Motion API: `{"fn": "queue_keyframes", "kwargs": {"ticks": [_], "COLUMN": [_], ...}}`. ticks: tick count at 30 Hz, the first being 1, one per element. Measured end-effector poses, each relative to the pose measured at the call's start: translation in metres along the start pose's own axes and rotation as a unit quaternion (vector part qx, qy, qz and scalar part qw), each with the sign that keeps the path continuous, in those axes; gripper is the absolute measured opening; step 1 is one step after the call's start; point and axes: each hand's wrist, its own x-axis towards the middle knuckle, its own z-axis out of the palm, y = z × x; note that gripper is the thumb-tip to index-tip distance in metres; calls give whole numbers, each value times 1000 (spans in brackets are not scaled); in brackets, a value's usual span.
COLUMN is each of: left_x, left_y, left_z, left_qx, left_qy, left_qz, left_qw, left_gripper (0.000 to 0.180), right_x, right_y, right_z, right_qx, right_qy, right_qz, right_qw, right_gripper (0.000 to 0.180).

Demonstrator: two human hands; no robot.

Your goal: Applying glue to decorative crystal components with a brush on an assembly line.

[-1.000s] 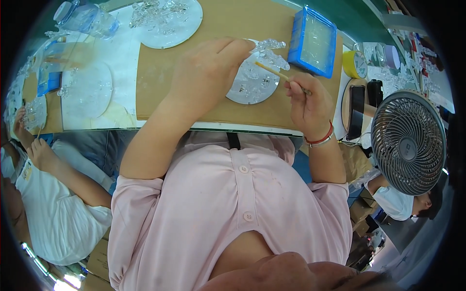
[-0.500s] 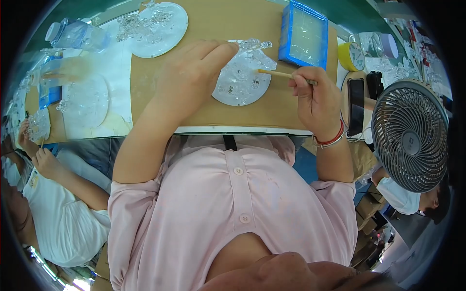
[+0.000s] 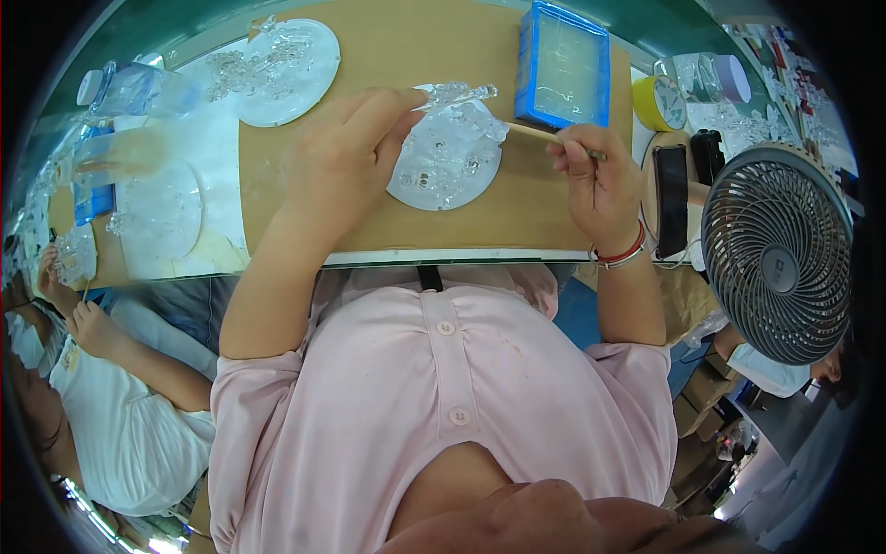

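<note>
My left hand [image 3: 341,166] is closed, with thumb and fingertips pinching a clear plastic piece [image 3: 466,91] above the far edge of a white round plate [image 3: 447,198]. Several small clear parts [image 3: 434,152] lie on that plate. In my right hand [image 3: 595,180] a thin wooden stick [image 3: 533,135] is pinched between thumb and fingers, pointing left. Its far end reaches the right side of the plate, close by the clear parts; whether it touches one I cannot tell. My left fingertips are partly hidden behind the hand.
Behind my right hand stands a blue-rimmed tray [image 3: 565,69]. Another white plate [image 3: 318,92] heaped with clear parts sits far left. On the right are yellow tape [image 3: 659,102], a phone [image 3: 672,198] and a fan [image 3: 780,263]. A co-worker [image 3: 125,415] works at left.
The view has shifted slightly, moving the table things left and down. Relative to the plate, the stick's tip has drawn back from over the parts to the right edge.
</note>
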Motion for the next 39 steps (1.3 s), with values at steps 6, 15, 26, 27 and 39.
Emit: {"fn": "queue_keyframes", "kwargs": {"ticks": [6, 15, 26, 27, 39], "left_x": [-4, -4, -3, -4, -5], "left_y": [1, 1, 5, 4, 8], "left_z": [4, 2, 7, 8, 10], "left_qx": [3, -4, 26, 24, 27], "left_qy": [34, 18, 49, 49, 60], "left_qz": [-8, -14, -14, -19, -20], "left_qw": [999, 1000, 998, 998, 998], "left_gripper": [17, 19, 18, 17, 16], "right_x": [-40, -32, -63, -62, -6], "right_y": [-4, 9, -11, -11, 18], "right_z": [-7, 3, -14, -18, -26], "right_qx": [-5, 37, 28, 27, -51], "right_qy": [5, 59, 39, 39, 145], "right_qz": [-58, -32, -81, -82, 19], "right_qw": [998, 997, 996, 995, 988], "right_gripper": [8, 9, 13, 13, 10]}}
